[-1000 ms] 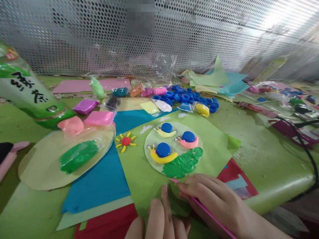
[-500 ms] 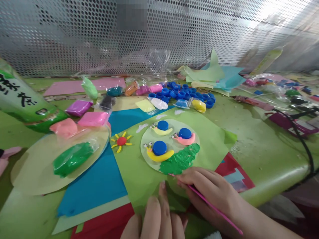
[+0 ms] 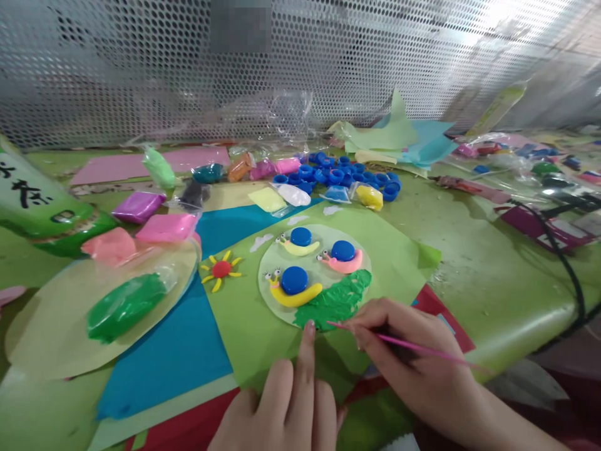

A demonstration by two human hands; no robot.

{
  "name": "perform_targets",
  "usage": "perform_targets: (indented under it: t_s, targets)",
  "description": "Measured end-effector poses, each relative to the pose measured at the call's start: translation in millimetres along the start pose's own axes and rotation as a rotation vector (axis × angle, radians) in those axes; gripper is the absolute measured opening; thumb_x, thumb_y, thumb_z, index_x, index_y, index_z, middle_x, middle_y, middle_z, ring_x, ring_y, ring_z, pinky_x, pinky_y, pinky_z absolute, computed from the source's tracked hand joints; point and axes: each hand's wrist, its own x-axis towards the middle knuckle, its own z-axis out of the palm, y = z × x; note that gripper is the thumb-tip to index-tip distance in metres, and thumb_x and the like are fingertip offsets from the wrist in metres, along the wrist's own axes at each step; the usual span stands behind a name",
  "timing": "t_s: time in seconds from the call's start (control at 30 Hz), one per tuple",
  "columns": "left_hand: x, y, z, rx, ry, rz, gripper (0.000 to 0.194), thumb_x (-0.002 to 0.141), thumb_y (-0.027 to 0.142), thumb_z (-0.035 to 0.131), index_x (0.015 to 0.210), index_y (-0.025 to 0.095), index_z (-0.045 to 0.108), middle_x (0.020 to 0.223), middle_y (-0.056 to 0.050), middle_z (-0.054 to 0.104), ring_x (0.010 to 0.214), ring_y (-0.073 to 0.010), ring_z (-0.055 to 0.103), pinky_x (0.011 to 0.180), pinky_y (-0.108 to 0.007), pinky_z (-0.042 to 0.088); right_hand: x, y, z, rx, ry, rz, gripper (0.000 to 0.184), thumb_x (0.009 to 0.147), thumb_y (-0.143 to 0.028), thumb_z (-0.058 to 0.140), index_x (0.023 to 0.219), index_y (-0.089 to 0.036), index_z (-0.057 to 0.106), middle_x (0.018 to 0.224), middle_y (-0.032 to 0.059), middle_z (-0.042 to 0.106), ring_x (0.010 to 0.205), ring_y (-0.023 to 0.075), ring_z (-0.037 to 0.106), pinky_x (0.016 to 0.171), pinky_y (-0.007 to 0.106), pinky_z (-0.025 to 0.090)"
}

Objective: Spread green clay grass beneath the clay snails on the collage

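Note:
My right hand (image 3: pixel 413 344) is closed in a pen grip round a thin pink clay modelling tool (image 3: pixel 422 352). Its tip lies by the lower edge of a rough green clay patch (image 3: pixel 332 302). My left hand (image 3: pixel 286 401) holds nothing; its index finger is stretched out, with the fingertip at that same edge, and the other fingers are bent. The patch covers the lower right of a pale round disc (image 3: pixel 270 299) on light green paper (image 3: pixel 399 263). Three clay snails with blue caps as shells, among them a yellow snail (image 3: pixel 295 295) and a pink snail (image 3: pixel 345 263), sit on the disc.
A clay sun (image 3: pixel 221 269) lies left of the disc. Further left, a bag of green clay (image 3: pixel 124 307) rests on a cream oval (image 3: pixel 42 338) near a green bottle (image 3: pixel 51 207). Blue caps (image 3: pixel 342 172) and bagged clay lie behind. A black cable (image 3: pixel 566 269) hangs at right.
My left index fingertip has moved up to the clay's edge. My right hand has shifted slightly right, and the tool now lies flatter. The whole view has shifted a little.

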Motion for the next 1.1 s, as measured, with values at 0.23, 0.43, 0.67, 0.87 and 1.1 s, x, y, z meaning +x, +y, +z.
perform_targets:
  t_s: [0.23,0.43,0.67,0.87,1.1]
  targets:
    - [-5.9,-2.7,7.1,-0.053,-0.022,0.072,0.014,0.081,0.027,0.051,0.072,0.018,0.049,0.086,-0.011,0.068,0.062,-0.0176,0.056,0.033,-0.023,0.029,6.7,-0.2,-1.8,0.12,0.025,0.156,0.016,0.087,-0.021,0.049,0.072,-0.019,0.054,0.059,-0.0037,0.052,0.05,0.0085,0.044,0.046,0.019,0.036]
    - [-2.6,-3.4,8.5,-0.031,-0.044,0.111,0.011,0.082,0.022,0.048,0.072,0.019,0.049,0.086,-0.009,0.067,0.064,-0.0168,0.055,0.032,-0.021,0.029,9.1,-2.1,-0.3,0.125,0.009,0.145,0.015,0.085,-0.017,0.049,0.07,-0.019,0.053,0.06,-0.0039,0.053,0.051,0.0076,0.045,0.047,0.018,0.036]
    - [-4.0,-4.2,0.6,0.04,-0.003,0.057,0.016,0.082,0.03,0.051,0.074,0.016,0.054,0.096,-0.014,0.067,0.067,-0.0196,0.057,0.034,-0.022,0.031,11.8,-2.5,-1.2,0.166,0.059,0.121,0.008,0.083,-0.017,0.052,0.083,-0.019,0.06,0.062,-0.0036,0.06,0.057,0.0093,0.056,0.052,0.018,0.045]
    - [-5.8,1.5,2.1,0.043,-0.019,-0.025,0.019,0.082,0.022,0.044,0.08,0.011,0.059,0.099,-0.021,0.066,0.069,-0.0201,0.058,0.034,-0.022,0.03,4.7,-12.4,3.2,0.081,-0.094,0.108,0.014,0.084,-0.012,0.052,0.091,-0.02,0.061,0.08,-0.0009,0.066,0.068,0.0103,0.061,0.059,0.019,0.048]
    - [-0.6,6.7,-5.6,0.059,-0.016,-0.154,0.025,0.082,0.025,0.043,0.079,0.012,0.064,0.085,-0.014,0.069,0.066,-0.0192,0.057,0.033,-0.023,0.033,10.8,-13.4,3.4,-0.074,-0.293,-0.175,0.02,0.094,-0.02,0.041,0.098,-0.014,0.06,0.089,0.0071,0.062,0.081,0.0162,0.06,0.069,0.028,0.051]
